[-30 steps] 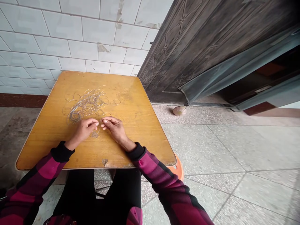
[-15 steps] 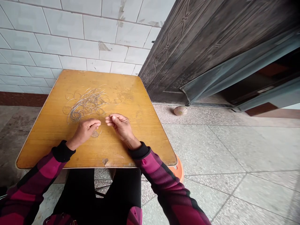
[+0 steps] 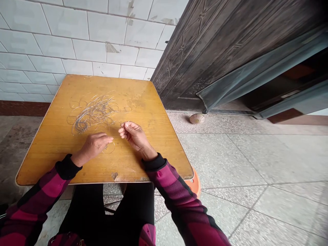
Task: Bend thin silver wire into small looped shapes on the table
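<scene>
A loose tangle of thin silvery wire (image 3: 93,114) lies on the yellow wooden tabletop (image 3: 151,150), with stray loops around it. My right hand (image 3: 134,135) sits just below the tangle, its thumb and fingertips pinched on what looks like a fine strand of wire (image 3: 120,123). My left hand (image 3: 93,145) rests lower left with its fingers stretched toward the right, beside a small wire loop (image 3: 109,148). Whether it holds any wire is hidden by the fingers. Both sleeves are magenta and black check.
White glazed wall tiles (image 3: 77,34) with chipped patches stand behind the table. A dark metal door (image 3: 205,58) stands to the right. An orange stool (image 3: 195,182) shows past the table's near right corner. A small round object (image 3: 196,118) lies on the speckled stone floor (image 3: 230,160).
My right hand has moved right, away from my left hand, and now sits higher on the table. My left hand's fingers have straightened from their curled pinch.
</scene>
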A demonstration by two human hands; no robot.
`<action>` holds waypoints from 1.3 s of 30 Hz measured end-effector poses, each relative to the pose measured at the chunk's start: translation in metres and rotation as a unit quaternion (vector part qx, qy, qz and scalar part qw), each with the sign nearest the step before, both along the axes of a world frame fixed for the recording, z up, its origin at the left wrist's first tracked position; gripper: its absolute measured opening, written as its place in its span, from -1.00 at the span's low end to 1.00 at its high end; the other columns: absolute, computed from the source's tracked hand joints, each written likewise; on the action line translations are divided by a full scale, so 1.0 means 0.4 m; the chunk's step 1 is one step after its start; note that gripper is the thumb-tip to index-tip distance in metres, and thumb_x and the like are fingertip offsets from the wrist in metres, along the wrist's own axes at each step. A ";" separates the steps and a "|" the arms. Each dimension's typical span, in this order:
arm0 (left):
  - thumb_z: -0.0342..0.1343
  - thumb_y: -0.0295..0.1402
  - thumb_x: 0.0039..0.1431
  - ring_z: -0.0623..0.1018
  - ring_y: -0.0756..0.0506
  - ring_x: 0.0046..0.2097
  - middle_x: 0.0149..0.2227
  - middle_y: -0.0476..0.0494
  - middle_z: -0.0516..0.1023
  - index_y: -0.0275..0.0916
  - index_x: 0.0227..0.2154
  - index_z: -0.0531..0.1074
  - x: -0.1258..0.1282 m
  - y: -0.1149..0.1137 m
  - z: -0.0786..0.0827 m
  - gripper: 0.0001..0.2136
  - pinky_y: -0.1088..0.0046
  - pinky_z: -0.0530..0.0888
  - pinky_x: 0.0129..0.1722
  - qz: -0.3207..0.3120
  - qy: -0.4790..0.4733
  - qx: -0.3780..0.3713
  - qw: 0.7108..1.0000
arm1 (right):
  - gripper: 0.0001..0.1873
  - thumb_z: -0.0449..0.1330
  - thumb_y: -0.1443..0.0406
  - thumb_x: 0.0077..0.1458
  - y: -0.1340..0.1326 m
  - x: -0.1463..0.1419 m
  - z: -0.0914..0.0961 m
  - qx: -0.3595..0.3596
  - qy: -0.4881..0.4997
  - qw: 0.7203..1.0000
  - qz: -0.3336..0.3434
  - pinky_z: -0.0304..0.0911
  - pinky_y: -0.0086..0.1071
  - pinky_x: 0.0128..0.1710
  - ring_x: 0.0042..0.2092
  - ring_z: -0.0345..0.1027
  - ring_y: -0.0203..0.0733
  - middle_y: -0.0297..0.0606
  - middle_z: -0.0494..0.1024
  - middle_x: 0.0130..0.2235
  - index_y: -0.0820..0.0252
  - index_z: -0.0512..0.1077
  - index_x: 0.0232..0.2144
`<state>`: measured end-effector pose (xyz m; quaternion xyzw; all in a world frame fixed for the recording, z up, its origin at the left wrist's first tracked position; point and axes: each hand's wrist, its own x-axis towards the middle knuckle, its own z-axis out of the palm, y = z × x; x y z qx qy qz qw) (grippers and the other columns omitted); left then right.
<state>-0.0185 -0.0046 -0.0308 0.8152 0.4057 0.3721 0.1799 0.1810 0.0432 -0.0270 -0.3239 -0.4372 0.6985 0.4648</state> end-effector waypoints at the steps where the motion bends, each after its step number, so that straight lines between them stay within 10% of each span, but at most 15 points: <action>1: 0.02 -0.32 0.23 0.49 -0.05 -0.41 -0.44 -0.14 0.55 -0.22 -0.30 0.55 0.001 -0.001 0.003 -0.79 0.44 0.39 -0.38 -0.010 0.004 -0.011 1.000 | -0.61 0.34 0.01 -0.10 0.000 0.001 0.001 0.010 -0.009 1.000 0.006 0.34 -0.50 -0.47 -0.49 0.39 -0.39 -0.35 0.56 -0.45 0.19 0.44 -0.38; 10: 0.04 -0.35 0.19 0.57 -0.11 -0.26 -0.30 -0.09 0.64 -0.14 -0.34 0.57 0.004 -0.006 0.021 -0.82 0.37 0.42 -0.19 -0.044 0.019 -0.164 0.985 | -0.62 0.09 0.17 0.19 -0.034 0.000 0.010 0.204 -0.221 0.951 0.067 0.28 -0.45 -0.45 -0.50 0.32 -0.39 -0.37 0.45 -0.45 0.25 0.36 -0.01; 17: 0.08 -0.34 0.11 0.49 -0.06 -0.44 -0.48 -0.02 0.58 -0.17 -0.44 0.56 0.002 -0.001 0.019 -0.84 0.47 0.35 -0.42 -0.023 -0.033 -0.243 0.969 | -0.54 -0.04 0.35 0.20 -0.043 0.005 0.007 0.376 -0.439 0.816 0.027 0.26 -0.34 -0.31 -0.44 0.33 -0.26 -0.25 0.48 -0.46 0.30 0.28 0.14; 32: 0.10 -0.34 -0.02 0.31 0.03 -0.59 -0.60 -0.02 0.39 -0.24 -0.54 0.49 -0.010 0.014 0.013 -0.88 0.54 0.18 -0.64 0.013 -0.110 -0.447 0.888 | -0.42 -0.06 0.47 0.22 -0.075 -0.006 0.060 0.448 -0.710 0.524 0.144 0.07 -0.38 -0.51 -0.41 0.37 -0.24 -0.11 0.51 -0.25 0.05 0.14 0.25; 39: 0.11 -0.21 0.06 0.22 0.07 -0.60 -0.64 0.05 0.26 -0.26 -0.63 0.33 -0.018 0.017 0.030 -0.73 0.53 0.16 -0.59 -0.047 -0.066 -0.497 0.864 | -0.52 -0.15 0.39 0.30 -0.105 -0.017 0.100 0.447 -0.739 0.465 0.195 0.13 -0.38 -0.48 -0.27 0.44 -0.12 -0.05 0.50 -0.19 0.04 0.17 0.22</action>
